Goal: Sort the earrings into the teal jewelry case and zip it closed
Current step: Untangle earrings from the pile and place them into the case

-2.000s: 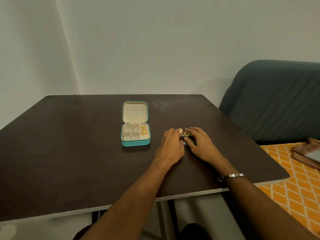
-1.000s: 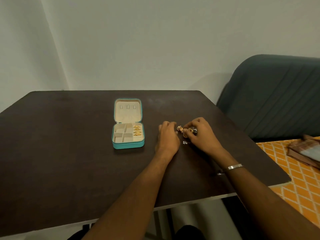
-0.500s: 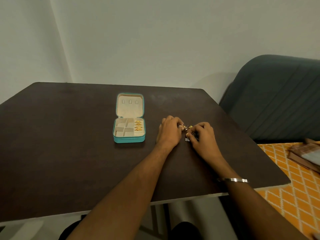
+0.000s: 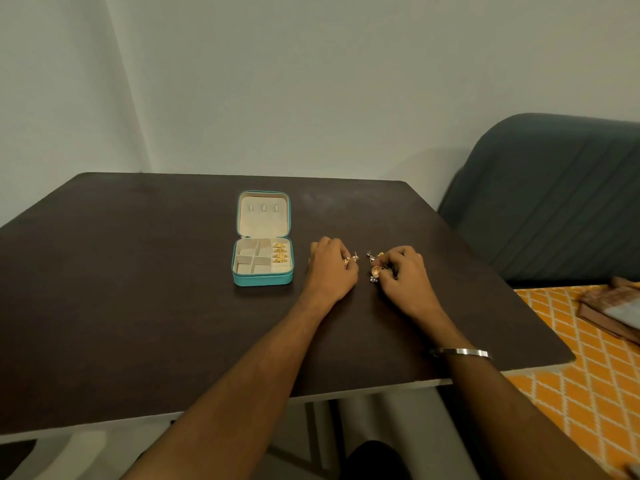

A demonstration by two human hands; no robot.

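Observation:
The teal jewelry case point(image 4: 262, 279) lies open on the dark table point(image 4: 138, 306), lid flat behind it. Several gold earrings point(image 4: 279, 252) sit in its right-hand compartment. My left hand point(image 4: 330, 268) is just right of the case, fingers curled, pinching a small gold earring point(image 4: 349, 260) at its fingertips. My right hand point(image 4: 403, 275) is a short way to the right, fingers curled over a round gold earring point(image 4: 376, 271). A few more small earrings point(image 4: 374, 255) lie on the table beside it, partly hidden by my fingers.
A grey-green padded sofa point(image 4: 554, 202) stands to the right of the table. An orange patterned cloth point(image 4: 588, 375) with a brown folded item point(image 4: 613, 310) lies below it. The walls meet at a corner behind the table.
My hands have drawn apart: the left moved toward the case with an earring, the right stayed over the pile. The camera view shifted slightly.

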